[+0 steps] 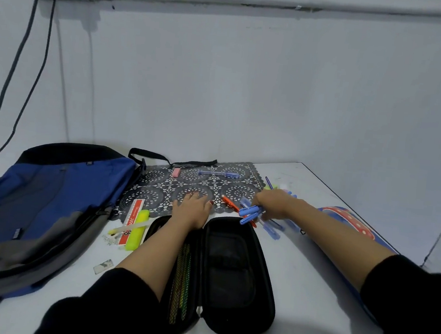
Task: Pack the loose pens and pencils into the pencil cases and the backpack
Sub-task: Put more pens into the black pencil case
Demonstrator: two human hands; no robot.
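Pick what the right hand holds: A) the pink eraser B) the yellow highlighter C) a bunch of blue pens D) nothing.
C: the right hand grips blue pens just beyond the open black pencil case.

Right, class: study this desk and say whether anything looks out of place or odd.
Nothing is spilled or broken. A blue pen lies alone at the far edge of the lace mat, away from the pens the right hand grips, and a small scrap sits beside the backpack.
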